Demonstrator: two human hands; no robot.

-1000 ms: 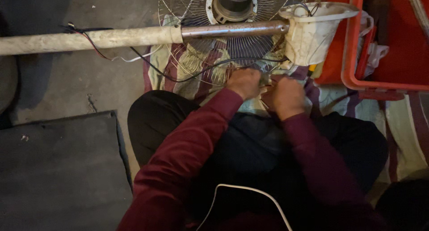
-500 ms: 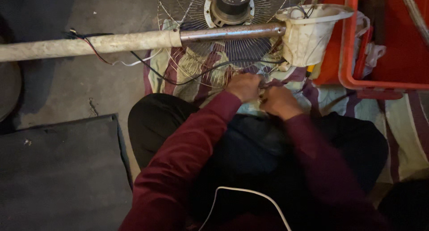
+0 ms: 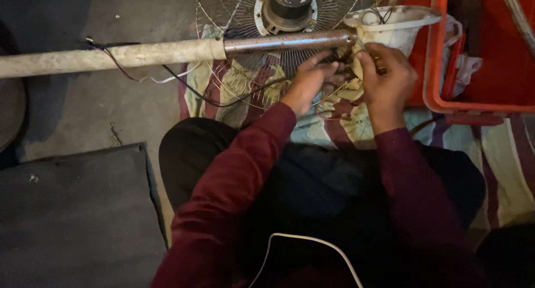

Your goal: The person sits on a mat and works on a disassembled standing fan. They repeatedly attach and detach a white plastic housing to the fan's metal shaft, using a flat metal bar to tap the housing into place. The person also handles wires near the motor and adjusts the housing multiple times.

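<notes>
A long fan pole lies across the floor in front of me, pale on the left and bare metal towards the right. Its right end meets a white plastic housing. Behind it lies a wire fan grille with a round motor. My left hand pinches thin wires just under the pole's end. My right hand is curled around wires and a small part next to the housing; what the part is cannot be made out. Red and black wires hang below both hands.
A striped cloth covers the floor under the fan parts. An orange-red plastic crate stands at the right. A dark mat lies at the lower left on the concrete floor. Loose wires trail off the pole. A white cable crosses my lap.
Both hands have risen from the cloth near my lap up to the pole's end and the white housing, and now grip the wires there. The view has shifted slightly downwards.
</notes>
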